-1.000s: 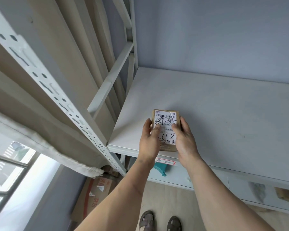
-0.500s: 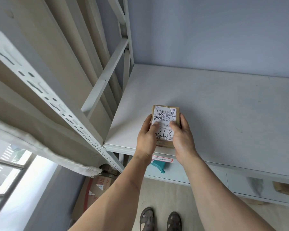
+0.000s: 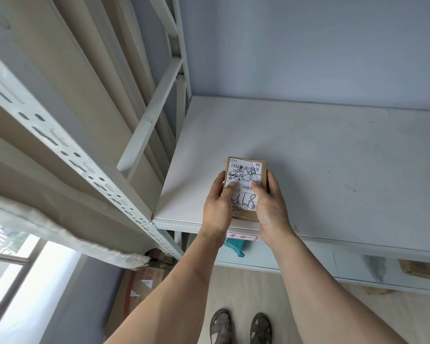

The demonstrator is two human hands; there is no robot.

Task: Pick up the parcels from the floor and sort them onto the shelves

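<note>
- You are holding a small brown cardboard parcel with a white printed label and black handwriting (image 3: 245, 187) between both hands: your left hand (image 3: 219, 207) is closed on its left edge, your right hand (image 3: 271, 207) on its right edge, thumbs lying across the label.
- The parcel is sitting at the front left of the white flat shelf board (image 3: 333, 157), near its front edge; whether its underside is fully resting there is hard to tell.
- To finish well, you are best lowering it flat, sliding it further in from the edge, keeping the label facing up, then opening both hands together (no tipping).
- The white perforated steel upright (image 3: 90, 175) is standing to your left, clear of your hands; the board around the parcel is bare, so nothing is blocking the set-down.
- Below the front edge, a red-bordered white name tag (image 3: 241, 236) is fixed, with something teal (image 3: 235, 247) beneath it.
- Lower down, brown cartons (image 3: 144, 281) are lying on the floor.
</note>
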